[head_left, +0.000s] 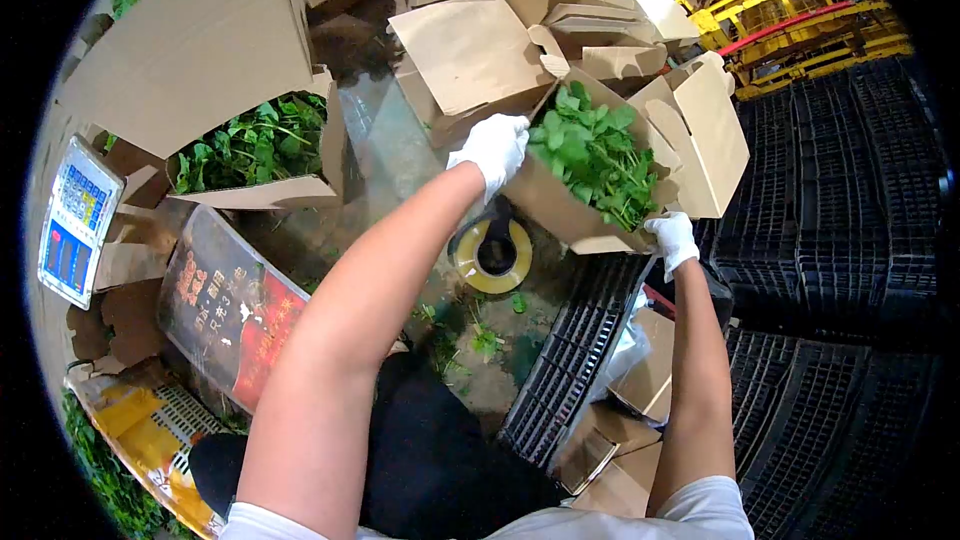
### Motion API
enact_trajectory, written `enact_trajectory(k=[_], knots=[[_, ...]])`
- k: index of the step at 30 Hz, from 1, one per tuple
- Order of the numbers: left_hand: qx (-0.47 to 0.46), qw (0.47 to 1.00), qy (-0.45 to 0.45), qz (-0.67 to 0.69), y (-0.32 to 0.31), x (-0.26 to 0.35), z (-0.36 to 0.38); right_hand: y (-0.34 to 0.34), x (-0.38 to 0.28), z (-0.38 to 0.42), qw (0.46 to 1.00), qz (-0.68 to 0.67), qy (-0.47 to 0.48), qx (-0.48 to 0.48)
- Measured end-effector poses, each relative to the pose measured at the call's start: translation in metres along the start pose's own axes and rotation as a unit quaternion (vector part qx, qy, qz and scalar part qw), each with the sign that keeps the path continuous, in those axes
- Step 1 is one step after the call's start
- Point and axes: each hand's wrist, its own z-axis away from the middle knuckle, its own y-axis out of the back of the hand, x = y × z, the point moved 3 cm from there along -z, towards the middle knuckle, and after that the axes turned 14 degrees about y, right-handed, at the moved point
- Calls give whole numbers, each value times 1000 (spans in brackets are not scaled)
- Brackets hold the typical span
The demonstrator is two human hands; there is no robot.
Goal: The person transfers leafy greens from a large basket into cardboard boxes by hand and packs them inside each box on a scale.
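An open cardboard box full of leafy greens is held between my hands, tilted, with its flaps folded out. My left hand, in a white glove, is closed on the box's left edge. At the near right corner, my right hand, gloved too, grips the cardboard wall with its fingers curled at the rim. Just below the box lies a wide roll of clear yellowish tape.
Another box of greens stands left, beside a scale with a keypad. A closed-lidded box sits at the back. Black plastic crates are stacked at right, yellow metal frames behind. A printed board leans lower left.
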Motion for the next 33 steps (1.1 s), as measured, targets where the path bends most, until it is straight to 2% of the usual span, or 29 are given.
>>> enact_trajectory(k=[1,2,4,5,6,8,9,10,11,12,13,14,15,16,18,19,20,22,23,24,26,28,29,33], knots=[[-28,999,-27,-7,2,2,5,-4,3,-6,1000,2,-20,-5],[-23,996,-24,-81,2,3,11,-8,7,-6,1000,-2,-17,-5],[-44,999,-12,-28,-4,-19,23,-21,10,9,999,-15,5,-39],[-28,999,-14,-6,-13,-41,26,-27,34,9,999,-4,-25,-24],[-40,999,14,-13,-6,-49,38,-27,41,17,996,88,-10,14],[-101,993,51,-31,-2,-83,50,-28,26,38,980,167,39,102],[-90,992,71,-46,0,-104,58,-25,-28,62,965,233,2,122],[-78,991,89,-62,3,-121,68,-34,-54,80,899,312,169,257],[-83,988,116,-56,7,-133,81,-38,-101,100,873,301,256,285],[-88,985,142,-52,11,-143,94,-53,-112,109,855,247,363,277],[-112,976,182,-30,15,-147,107,-79,-119,116,920,161,329,139],[-136,966,221,-9,19,-151,120,-115,-122,130,894,224,338,192],[-136,963,234,1,19,-160,131,-137,-133,140,894,280,286,201],[-151,959,240,3,22,-166,143,-150,-134,141,883,283,304,220],[-166,950,259,52,29,-175,166,-147,-136,132,902,248,287,205],[-169,949,262,48,34,-181,178,-147,-144,136,900,230,318,188],[-171,937,291,93,40,-188,186,-147,-151,146,900,237,329,161],[-156,909,348,169,51,-188,195,-165,-143,161,874,212,417,134],[-155,899,338,230,50,-205,199,-186,-131,160,880,182,431,84],[-154,885,331,288,49,-222,204,-209,-117,158,908,167,384,-20],[-143,889,353,256,63,-207,211,-251,-86,146,945,187,239,-124],[-138,904,341,216,75,-198,219,-264,-83,136,915,254,160,-270],[-158,905,348,185,85,-191,223,-272,-80,141,904,296,194,-238],[-160,902,348,198,132,-184,246,-284,-72,177,876,336,224,-265]])
